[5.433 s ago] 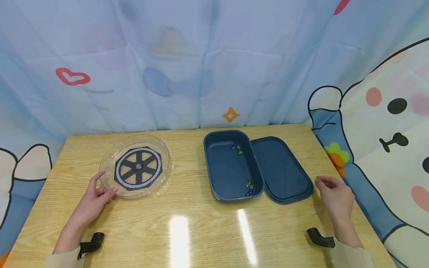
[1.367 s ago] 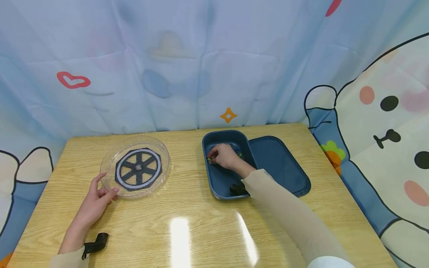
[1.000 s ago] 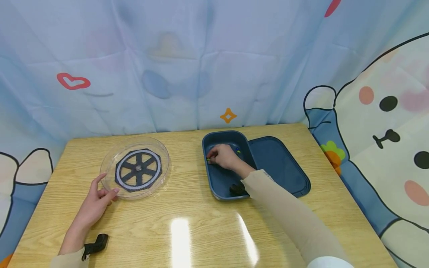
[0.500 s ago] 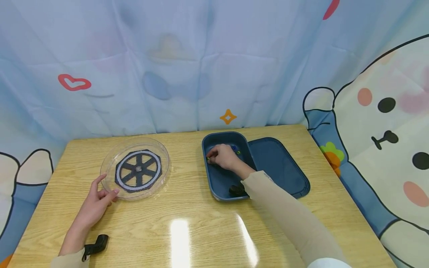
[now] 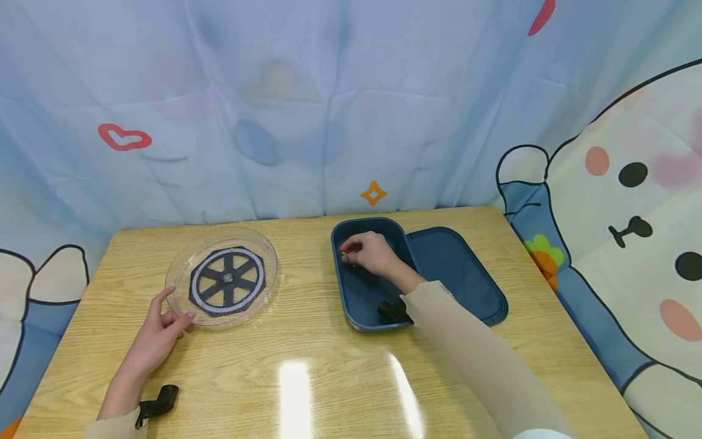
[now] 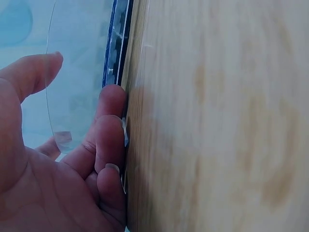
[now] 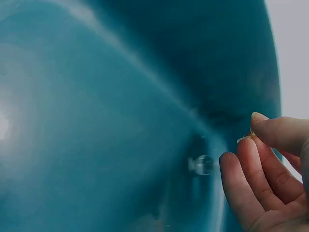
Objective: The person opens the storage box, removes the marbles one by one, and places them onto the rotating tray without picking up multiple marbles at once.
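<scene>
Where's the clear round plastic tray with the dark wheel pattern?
In the head view, the tray is on the left side of the light wooden table, its near-left rim held by the left hand, left of the dark blue rectangular plastic box.

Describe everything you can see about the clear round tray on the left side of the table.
The clear round tray is colourless and see-through, apparently plastic, with a thin rim. A dark, pale-ringed wheel shape with six spokes shows around its middle; whether that lies in, on or under the tray, I can't tell. The tray looks level, resting toward the back of the wood-grain table. The left hand holds its near left edge with thumb and fingers.
</scene>
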`<action>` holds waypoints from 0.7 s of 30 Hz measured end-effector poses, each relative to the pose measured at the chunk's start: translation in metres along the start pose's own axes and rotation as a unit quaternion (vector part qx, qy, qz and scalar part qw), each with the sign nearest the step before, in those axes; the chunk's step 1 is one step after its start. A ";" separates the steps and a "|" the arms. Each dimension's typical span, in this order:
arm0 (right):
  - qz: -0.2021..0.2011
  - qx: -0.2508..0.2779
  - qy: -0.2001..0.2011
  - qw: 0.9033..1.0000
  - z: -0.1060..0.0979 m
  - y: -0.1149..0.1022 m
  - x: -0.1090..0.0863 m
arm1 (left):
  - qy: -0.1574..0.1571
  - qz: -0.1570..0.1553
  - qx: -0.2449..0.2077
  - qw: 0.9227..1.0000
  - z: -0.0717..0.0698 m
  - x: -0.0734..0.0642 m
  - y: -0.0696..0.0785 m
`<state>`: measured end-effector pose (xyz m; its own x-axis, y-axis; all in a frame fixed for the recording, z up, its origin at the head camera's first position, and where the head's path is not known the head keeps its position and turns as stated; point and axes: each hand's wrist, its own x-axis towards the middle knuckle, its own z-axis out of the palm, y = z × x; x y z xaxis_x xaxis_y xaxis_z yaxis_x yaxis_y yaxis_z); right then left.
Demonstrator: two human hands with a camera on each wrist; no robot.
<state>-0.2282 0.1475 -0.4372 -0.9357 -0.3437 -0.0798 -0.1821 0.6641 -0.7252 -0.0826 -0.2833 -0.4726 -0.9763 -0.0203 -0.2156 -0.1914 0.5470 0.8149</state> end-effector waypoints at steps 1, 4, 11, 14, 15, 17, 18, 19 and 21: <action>-0.004 0.003 0.003 1.000 -0.001 -0.001 -0.001 | 0.000 0.001 0.000 1.000 0.000 0.000 0.000; -0.013 0.011 0.015 1.000 -0.006 -0.006 -0.004 | 0.000 0.005 -0.001 1.000 0.000 0.000 0.000; -0.032 0.041 0.043 0.998 -0.009 -0.024 -0.009 | 0.001 0.003 -0.005 1.000 0.001 0.000 -0.001; -0.037 0.052 0.046 0.997 -0.004 -0.036 -0.009 | -0.001 0.001 -0.001 1.000 0.002 -0.001 -0.002; -0.039 0.054 0.045 0.997 -0.002 -0.040 -0.008 | 0.000 0.002 0.001 1.000 0.002 -0.001 -0.002; -0.044 0.059 0.042 0.996 0.004 -0.050 -0.005 | 0.003 0.005 0.004 1.000 0.002 -0.001 -0.002; -0.047 0.061 0.039 0.996 0.008 -0.055 -0.002 | 0.004 0.007 0.005 1.000 0.002 -0.001 -0.001; -0.049 0.064 0.036 0.996 0.011 -0.060 0.000 | 0.006 0.009 0.005 1.000 0.002 -0.001 -0.001; -0.056 0.069 0.025 0.996 0.019 -0.070 0.006 | 0.007 0.011 0.003 1.000 0.002 -0.001 0.000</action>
<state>-0.2147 0.0862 -0.4002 -0.9267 -0.3737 0.0384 -0.2453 0.5244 -0.8154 -0.0810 -0.2819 -0.4736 -0.9818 -0.0201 -0.1890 -0.1684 0.5529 0.8160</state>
